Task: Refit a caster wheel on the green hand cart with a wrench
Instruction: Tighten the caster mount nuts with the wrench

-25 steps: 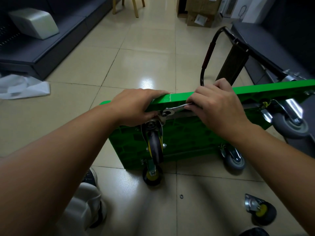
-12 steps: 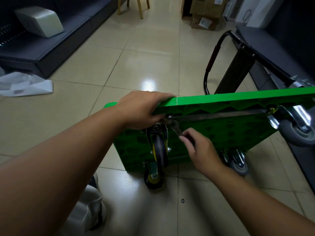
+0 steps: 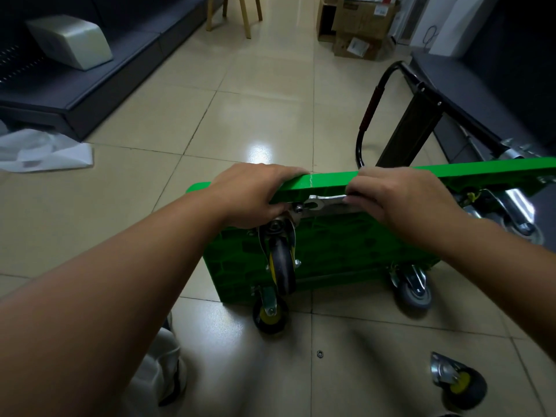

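Beneath the upper edge of the green hand cart point(image 3: 346, 251), seat wrench point(image 3: 323, 203) square on the bolt point(image 3: 298, 208) with right grip point(image 3: 400, 203) wrapped round its handle, bracing with left grip point(image 3: 255, 194) clamped over that edge.

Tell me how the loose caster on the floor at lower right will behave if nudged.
The loose caster would probably roll or swing off-line, given its round wheel and offset metal plate. On the glossy floor tiles it may skid. Metal bracket and solid-looking wheel suggest stiff, fairly heavy for its size.
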`<state>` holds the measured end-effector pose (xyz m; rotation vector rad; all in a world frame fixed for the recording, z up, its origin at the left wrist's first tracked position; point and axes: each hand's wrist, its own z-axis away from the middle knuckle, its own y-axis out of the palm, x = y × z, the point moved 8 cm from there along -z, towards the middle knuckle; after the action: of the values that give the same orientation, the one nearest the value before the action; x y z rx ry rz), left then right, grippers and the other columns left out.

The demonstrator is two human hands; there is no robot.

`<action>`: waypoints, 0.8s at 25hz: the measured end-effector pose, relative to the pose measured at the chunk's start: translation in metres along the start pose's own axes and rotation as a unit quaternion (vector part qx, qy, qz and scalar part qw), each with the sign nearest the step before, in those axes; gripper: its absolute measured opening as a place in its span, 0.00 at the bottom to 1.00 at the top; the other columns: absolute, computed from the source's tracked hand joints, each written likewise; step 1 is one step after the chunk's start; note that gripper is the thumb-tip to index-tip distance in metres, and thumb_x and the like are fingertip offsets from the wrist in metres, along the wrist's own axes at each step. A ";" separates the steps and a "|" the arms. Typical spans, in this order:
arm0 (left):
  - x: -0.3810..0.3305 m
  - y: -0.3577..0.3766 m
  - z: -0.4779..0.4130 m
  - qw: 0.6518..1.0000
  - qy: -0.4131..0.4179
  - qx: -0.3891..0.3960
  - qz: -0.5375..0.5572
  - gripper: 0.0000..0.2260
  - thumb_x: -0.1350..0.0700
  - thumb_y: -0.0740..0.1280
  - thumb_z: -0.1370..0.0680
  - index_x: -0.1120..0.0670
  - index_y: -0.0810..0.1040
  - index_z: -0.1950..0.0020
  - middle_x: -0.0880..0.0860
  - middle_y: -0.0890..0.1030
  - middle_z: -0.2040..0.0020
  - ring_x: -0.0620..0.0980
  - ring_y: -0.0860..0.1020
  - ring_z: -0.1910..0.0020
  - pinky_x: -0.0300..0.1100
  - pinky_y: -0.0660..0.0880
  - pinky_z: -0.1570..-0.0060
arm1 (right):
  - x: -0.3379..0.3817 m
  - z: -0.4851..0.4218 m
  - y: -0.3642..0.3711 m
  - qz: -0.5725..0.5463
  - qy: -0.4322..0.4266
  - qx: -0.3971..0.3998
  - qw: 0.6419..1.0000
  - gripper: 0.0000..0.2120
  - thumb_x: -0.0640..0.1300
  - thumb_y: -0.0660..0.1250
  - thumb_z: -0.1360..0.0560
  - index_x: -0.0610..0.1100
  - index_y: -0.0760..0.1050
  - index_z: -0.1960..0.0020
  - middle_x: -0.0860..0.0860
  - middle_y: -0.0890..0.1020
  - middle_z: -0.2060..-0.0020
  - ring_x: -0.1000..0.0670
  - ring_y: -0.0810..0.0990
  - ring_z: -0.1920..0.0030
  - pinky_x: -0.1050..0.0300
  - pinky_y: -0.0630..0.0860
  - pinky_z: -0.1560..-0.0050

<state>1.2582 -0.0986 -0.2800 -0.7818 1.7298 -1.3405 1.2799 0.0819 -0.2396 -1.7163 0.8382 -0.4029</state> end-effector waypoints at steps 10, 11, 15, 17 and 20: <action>-0.001 -0.001 -0.001 1.000 -0.004 0.003 -0.007 0.29 0.48 0.67 0.22 0.39 0.63 0.21 0.45 0.77 0.31 0.52 0.76 0.37 0.42 0.65 0.53 | 0.018 -0.032 0.007 0.088 -0.106 0.045 0.989 0.12 0.52 0.63 0.19 0.46 0.79 0.55 0.50 0.78 0.63 0.44 0.77 0.68 0.54 0.68 0.72; -0.001 -0.001 -0.001 1.000 -0.005 0.004 -0.008 0.29 0.48 0.67 0.22 0.39 0.63 0.21 0.45 0.77 0.31 0.52 0.76 0.37 0.43 0.65 0.53 | 0.021 -0.032 0.009 0.094 -0.097 0.039 0.990 0.11 0.50 0.66 0.20 0.46 0.79 0.56 0.50 0.78 0.64 0.44 0.76 0.69 0.55 0.66 0.73; 0.000 -0.002 0.000 1.000 -0.010 0.002 -0.009 0.30 0.49 0.68 0.21 0.40 0.62 0.21 0.45 0.76 0.30 0.53 0.76 0.36 0.43 0.66 0.52 | 0.020 -0.023 0.013 0.111 -0.018 0.010 0.994 0.10 0.49 0.71 0.23 0.44 0.77 0.59 0.48 0.78 0.66 0.41 0.76 0.70 0.55 0.64 0.71; 0.000 -0.002 0.000 1.000 -0.009 0.001 -0.009 0.30 0.48 0.68 0.21 0.40 0.62 0.21 0.46 0.76 0.29 0.53 0.75 0.35 0.43 0.66 0.51 | 0.018 -0.013 0.016 0.086 0.016 -0.014 0.996 0.12 0.50 0.70 0.24 0.44 0.76 0.61 0.47 0.78 0.67 0.41 0.77 0.71 0.55 0.64 0.72; -0.001 -0.002 0.000 1.000 -0.002 -0.005 -0.009 0.30 0.48 0.68 0.21 0.41 0.62 0.21 0.46 0.75 0.28 0.53 0.75 0.35 0.44 0.69 0.49 | 0.014 0.006 0.036 0.029 0.083 -0.025 0.996 0.12 0.52 0.67 0.21 0.44 0.77 0.59 0.48 0.77 0.67 0.44 0.75 0.72 0.56 0.69 0.73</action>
<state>1.2588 -0.0978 -0.2778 -0.8074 1.7314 -1.3435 1.2816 0.0722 -0.2773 -1.7160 1.0237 -0.4930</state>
